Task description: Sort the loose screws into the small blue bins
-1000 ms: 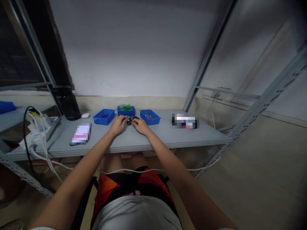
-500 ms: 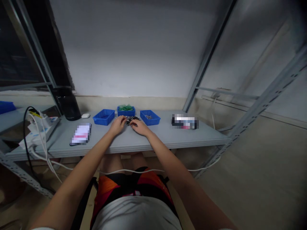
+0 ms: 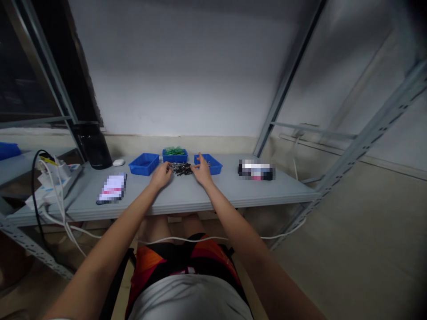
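Note:
A loose pile of small dark and silvery metal pieces [image 3: 182,169] lies on the grey shelf top between my hands. At its left edge is my left hand [image 3: 161,175], fingers curled in and drawn close together; whatever they pinch is too small to make out. My right hand [image 3: 202,173] is at the right side of the pile, thumb and fingers apart, one finger pointing up in front of the right blue tray [image 3: 216,169]. That tray has small shiny pieces in it, partly covered by the hand.
Behind the pile stands a blue tray [image 3: 175,158] of green pieces [image 3: 175,151]. To the left are another blue tray [image 3: 144,165], a phone [image 3: 112,187], a white case [image 3: 118,162], a black bottle [image 3: 94,146] and a power strip [image 3: 50,189] with cables. A blurred-out box [image 3: 256,170] lies right.
My right hand has moved right, from over the pile to beside the right tray, and its fingers have spread. More of the pile shows. My left hand has shifted slightly left.

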Action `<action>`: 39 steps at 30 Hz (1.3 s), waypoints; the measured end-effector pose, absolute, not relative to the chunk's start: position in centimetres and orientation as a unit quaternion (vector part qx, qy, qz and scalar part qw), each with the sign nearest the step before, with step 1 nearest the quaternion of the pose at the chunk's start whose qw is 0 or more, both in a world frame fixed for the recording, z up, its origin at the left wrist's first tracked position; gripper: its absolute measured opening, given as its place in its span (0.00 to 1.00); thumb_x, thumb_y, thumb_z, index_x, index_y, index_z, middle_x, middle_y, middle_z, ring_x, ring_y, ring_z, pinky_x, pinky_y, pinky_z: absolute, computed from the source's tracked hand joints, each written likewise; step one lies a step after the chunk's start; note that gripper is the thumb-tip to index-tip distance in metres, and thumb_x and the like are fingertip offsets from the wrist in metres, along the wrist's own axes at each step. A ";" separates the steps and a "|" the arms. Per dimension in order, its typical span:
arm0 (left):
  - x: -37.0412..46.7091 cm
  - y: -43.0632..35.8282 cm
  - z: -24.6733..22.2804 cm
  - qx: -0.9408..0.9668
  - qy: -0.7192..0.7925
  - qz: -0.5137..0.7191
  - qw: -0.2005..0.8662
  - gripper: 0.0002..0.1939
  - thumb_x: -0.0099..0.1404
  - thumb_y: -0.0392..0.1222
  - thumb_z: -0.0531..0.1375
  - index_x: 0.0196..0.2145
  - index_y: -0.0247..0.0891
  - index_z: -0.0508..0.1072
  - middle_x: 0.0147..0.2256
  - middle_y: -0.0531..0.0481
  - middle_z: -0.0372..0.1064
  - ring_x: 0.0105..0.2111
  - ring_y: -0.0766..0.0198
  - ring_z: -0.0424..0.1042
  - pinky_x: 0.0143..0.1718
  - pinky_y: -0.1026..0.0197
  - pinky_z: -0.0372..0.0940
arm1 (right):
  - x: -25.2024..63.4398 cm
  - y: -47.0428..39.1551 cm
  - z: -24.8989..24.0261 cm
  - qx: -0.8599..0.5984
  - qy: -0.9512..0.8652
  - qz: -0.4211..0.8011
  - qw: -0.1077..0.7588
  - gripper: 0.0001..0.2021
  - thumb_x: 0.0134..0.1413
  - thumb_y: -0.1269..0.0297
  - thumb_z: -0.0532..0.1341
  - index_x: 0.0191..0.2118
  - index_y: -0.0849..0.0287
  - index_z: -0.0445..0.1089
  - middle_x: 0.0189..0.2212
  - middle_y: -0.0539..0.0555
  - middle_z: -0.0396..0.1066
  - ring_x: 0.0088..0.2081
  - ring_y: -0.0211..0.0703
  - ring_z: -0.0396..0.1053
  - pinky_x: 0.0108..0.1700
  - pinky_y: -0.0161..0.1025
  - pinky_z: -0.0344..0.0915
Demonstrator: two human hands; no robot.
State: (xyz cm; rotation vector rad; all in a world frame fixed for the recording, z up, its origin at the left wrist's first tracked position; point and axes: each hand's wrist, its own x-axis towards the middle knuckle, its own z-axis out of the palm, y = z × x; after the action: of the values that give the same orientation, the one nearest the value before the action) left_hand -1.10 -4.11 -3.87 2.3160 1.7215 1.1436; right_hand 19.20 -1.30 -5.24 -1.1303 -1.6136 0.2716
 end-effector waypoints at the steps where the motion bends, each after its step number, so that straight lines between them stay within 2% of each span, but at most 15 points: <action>1: -1.2 -4.0 -4.0 0.746 0.560 0.361 0.011 0.12 0.64 0.34 0.53 0.44 0.35 0.70 0.39 0.43 0.73 0.37 0.58 0.71 0.41 0.58 0.65 | 19.1 -1.3 -5.3 -0.471 -0.691 0.129 0.533 0.34 0.52 0.69 0.60 0.65 0.62 0.52 0.54 0.65 0.64 0.35 0.39 0.70 0.51 0.44 0.65; 2: -1.3 -3.8 -4.2 0.747 0.565 0.351 0.001 0.12 0.63 0.34 0.54 0.44 0.35 0.71 0.40 0.42 0.72 0.39 0.57 0.71 0.43 0.57 0.65 | 19.0 -1.4 -5.3 -0.461 -0.709 0.143 0.514 0.35 0.52 0.69 0.60 0.66 0.61 0.50 0.54 0.64 0.64 0.34 0.38 0.70 0.51 0.44 0.66; 4: -1.6 -3.5 -4.7 0.751 0.576 0.322 -0.019 0.12 0.62 0.34 0.55 0.43 0.33 0.72 0.41 0.40 0.72 0.43 0.54 0.71 0.47 0.55 0.65 | 18.8 -1.6 -5.4 -0.445 -0.748 0.162 0.466 0.31 0.53 0.70 0.59 0.64 0.61 0.54 0.48 0.60 0.69 0.33 0.37 0.69 0.48 0.41 0.67; 8: -1.9 -3.1 -5.3 0.766 0.578 0.277 -0.037 0.13 0.61 0.36 0.56 0.42 0.34 0.75 0.43 0.39 0.71 0.46 0.52 0.69 0.52 0.54 0.63 | 18.4 -2.0 -5.6 -0.434 -0.801 0.168 0.376 0.15 0.53 0.73 0.58 0.46 0.62 0.72 0.32 0.53 0.74 0.33 0.39 0.69 0.43 0.38 0.66; 10: -1.9 -3.0 -5.4 0.776 0.572 0.262 -0.038 0.13 0.61 0.36 0.55 0.42 0.35 0.76 0.43 0.39 0.72 0.47 0.52 0.69 0.52 0.54 0.63 | 18.4 -2.1 -5.6 -0.432 -0.812 0.168 0.354 0.10 0.53 0.73 0.58 0.40 0.61 0.74 0.31 0.53 0.74 0.34 0.39 0.70 0.42 0.36 0.65; 12: -1.9 -2.9 -5.3 0.787 0.566 0.245 -0.036 0.13 0.61 0.35 0.55 0.40 0.35 0.77 0.42 0.39 0.72 0.46 0.51 0.70 0.52 0.53 0.63 | 18.5 -2.3 -5.5 -0.433 -0.815 0.166 0.346 0.09 0.53 0.74 0.58 0.37 0.60 0.75 0.32 0.53 0.75 0.34 0.39 0.70 0.41 0.36 0.64; 16: -2.0 -2.9 -5.2 0.795 0.561 0.228 -0.037 0.12 0.63 0.36 0.55 0.40 0.35 0.77 0.42 0.39 0.73 0.46 0.51 0.70 0.51 0.53 0.63 | 18.5 -2.6 -5.2 -0.439 -0.818 0.162 0.335 0.09 0.53 0.75 0.57 0.37 0.61 0.75 0.32 0.54 0.75 0.35 0.40 0.71 0.41 0.36 0.64; 23: -1.8 -2.5 -5.2 0.774 0.583 0.235 -0.076 0.21 0.63 0.36 0.56 0.55 0.35 0.68 0.48 0.37 0.69 0.49 0.51 0.69 0.52 0.53 0.63 | 18.4 -2.2 -5.5 -0.439 -0.818 0.165 0.335 0.08 0.54 0.74 0.58 0.37 0.60 0.75 0.34 0.54 0.76 0.36 0.41 0.71 0.43 0.37 0.65; 25: -1.7 -2.1 -5.2 0.788 0.566 0.227 -0.081 0.19 0.64 0.35 0.55 0.52 0.37 0.71 0.47 0.38 0.70 0.49 0.51 0.69 0.53 0.53 0.63 | 18.4 -2.1 -5.7 -0.439 -0.817 0.165 0.335 0.08 0.54 0.74 0.58 0.37 0.60 0.75 0.34 0.54 0.76 0.36 0.41 0.71 0.42 0.37 0.65; 29: -2.0 -1.5 -5.0 0.787 0.572 0.225 -0.046 0.12 0.64 0.35 0.53 0.39 0.34 0.77 0.41 0.38 0.73 0.44 0.52 0.71 0.50 0.54 0.64 | 18.5 -2.0 -5.7 -0.438 -0.820 0.158 0.332 0.09 0.54 0.73 0.59 0.37 0.60 0.75 0.34 0.55 0.76 0.37 0.41 0.71 0.43 0.37 0.65; 33: -2.4 -1.6 -5.0 0.776 0.580 0.248 -0.027 0.11 0.63 0.33 0.53 0.35 0.35 0.77 0.38 0.39 0.74 0.42 0.53 0.72 0.48 0.55 0.65 | 18.5 -2.1 -5.7 -0.437 -0.821 0.150 0.334 0.09 0.54 0.74 0.59 0.37 0.60 0.76 0.35 0.55 0.76 0.37 0.41 0.71 0.43 0.37 0.65; 39: -2.2 -1.4 -5.2 0.787 0.569 0.231 -0.057 0.17 0.64 0.35 0.54 0.50 0.35 0.71 0.45 0.38 0.73 0.47 0.54 0.71 0.49 0.56 0.65 | 18.5 -2.2 -5.6 -0.442 -0.821 0.153 0.328 0.08 0.53 0.74 0.59 0.37 0.60 0.75 0.34 0.55 0.76 0.36 0.41 0.72 0.43 0.37 0.65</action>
State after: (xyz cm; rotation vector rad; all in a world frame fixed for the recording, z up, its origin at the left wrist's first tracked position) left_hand -2.23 -1.36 -5.19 2.5677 1.8560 0.7522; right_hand 18.47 -2.17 -5.61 -1.1572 -2.1487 0.4006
